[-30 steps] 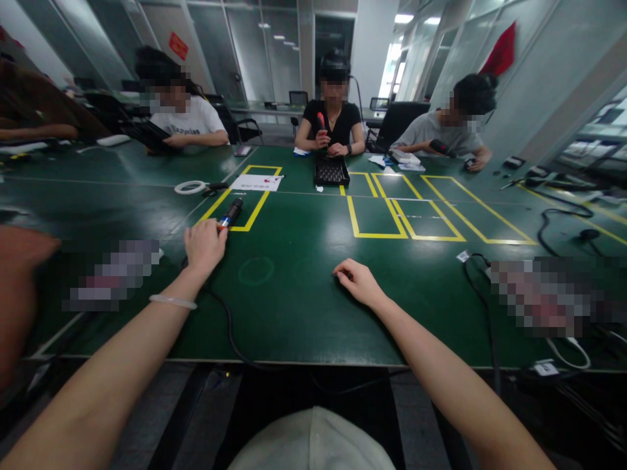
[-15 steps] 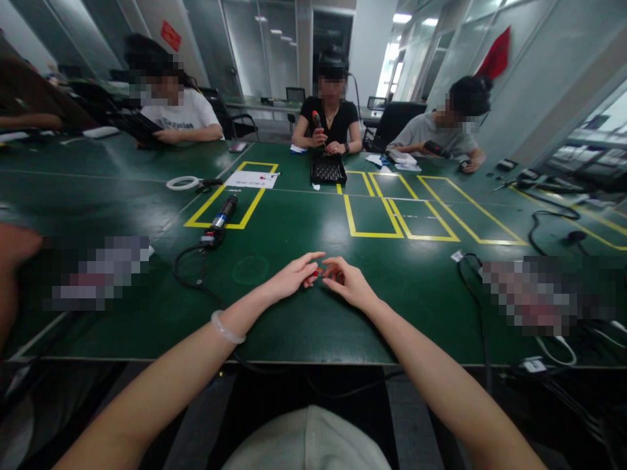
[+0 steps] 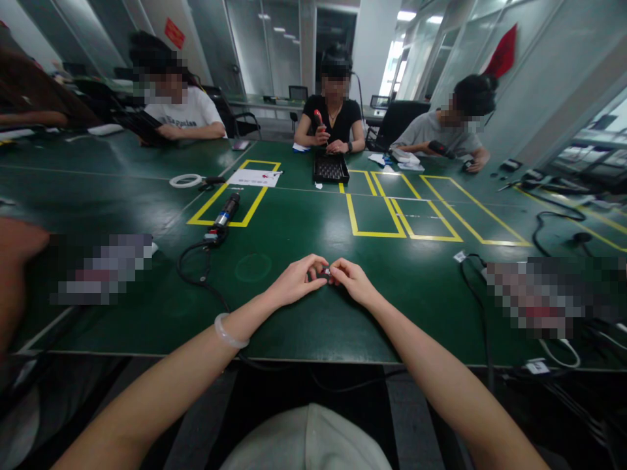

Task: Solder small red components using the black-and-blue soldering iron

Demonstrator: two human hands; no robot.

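My left hand (image 3: pixel 294 282) and my right hand (image 3: pixel 351 281) meet fingertip to fingertip low over the green table (image 3: pixel 304 228). Both pinch a tiny pale part (image 3: pixel 325 271) between them; it is too small to name. A clear bangle (image 3: pixel 228 333) sits on my left wrist. To the upper left, a black electric screwdriver (image 3: pixel 224 217) with a blue and silver band lies on the table across a yellow tape line, its black cable (image 3: pixel 196 264) curling toward me.
Yellow tape rectangles (image 3: pixel 377 212) mark the table. A black tray (image 3: pixel 331 170), a white sheet (image 3: pixel 255 177) and a white ring (image 3: pixel 185 181) lie farther off. Three people sit at the far side. Cables (image 3: pixel 558 222) trail at the right.
A second ago my left hand was on the screwdriver; it let go and came right to meet my right hand. Both hands have since closed into a pinch on the small part.
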